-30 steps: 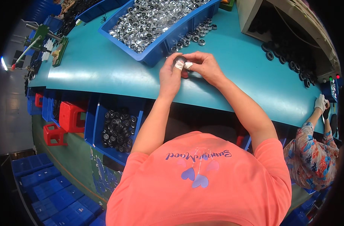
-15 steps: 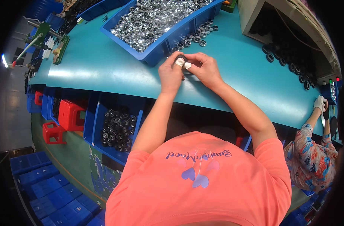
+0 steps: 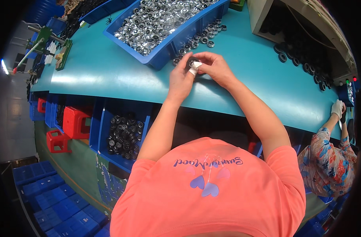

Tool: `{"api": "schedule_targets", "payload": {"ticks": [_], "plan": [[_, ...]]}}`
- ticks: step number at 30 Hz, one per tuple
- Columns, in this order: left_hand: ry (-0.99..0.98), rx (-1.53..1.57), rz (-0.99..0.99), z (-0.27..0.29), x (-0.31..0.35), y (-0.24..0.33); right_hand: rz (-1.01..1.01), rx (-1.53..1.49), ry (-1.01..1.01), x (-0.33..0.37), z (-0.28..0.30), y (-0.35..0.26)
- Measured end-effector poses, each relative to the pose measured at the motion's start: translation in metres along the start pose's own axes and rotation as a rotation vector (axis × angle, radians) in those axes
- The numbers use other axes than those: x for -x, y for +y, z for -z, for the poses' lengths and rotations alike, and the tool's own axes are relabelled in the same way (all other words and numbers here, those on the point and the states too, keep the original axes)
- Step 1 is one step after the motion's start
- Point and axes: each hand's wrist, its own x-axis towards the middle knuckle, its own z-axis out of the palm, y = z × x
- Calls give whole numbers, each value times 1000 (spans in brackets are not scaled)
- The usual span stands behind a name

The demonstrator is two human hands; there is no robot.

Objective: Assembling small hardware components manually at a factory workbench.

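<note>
My left hand (image 3: 180,83) and my right hand (image 3: 216,70) meet over the near part of the teal tabletop, closed around one small black-tyred wheel (image 3: 192,61). White wrapping covers both thumbs, and they press close together at the wheel's face. Fingers hide much of the wheel, so how the tyre sits on its hub is unclear. Just beyond my hands stands a blue bin (image 3: 150,60) heaped with shiny silver hubs (image 3: 154,25). Several loose hubs (image 3: 204,40) lie along the bin's right side, some almost touching my fingers.
Black rubber rings (image 3: 282,57) spill from an open pale box (image 3: 263,17) at the right. Below the table edge, a blue bin (image 3: 101,130) holds black wheels (image 3: 125,136). Red stools (image 3: 74,122) stand left. A gloved co-worker's hand (image 3: 337,108) is far right.
Both thumbs have come together over the wheel, the left thumb now pointing up across it. The wheel has turned slightly in my fingers and shifted a little to the right.
</note>
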Motion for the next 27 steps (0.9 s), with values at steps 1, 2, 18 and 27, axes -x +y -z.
{"api": "schedule_targets", "payload": {"ticks": [1,2,18,27], "plan": [[5,-56,-69,-3,1,-2,-10,22,7,1,-2,-3],[10,-136,-115,-3,1,-3,-21,43,14,3,-4,-9],[106,-575,-327,-16,7,8,-43,114,30,-1,2,-3],[121,-422,-197,-14,3,6,4,193,99,-9,-5,11]]}}
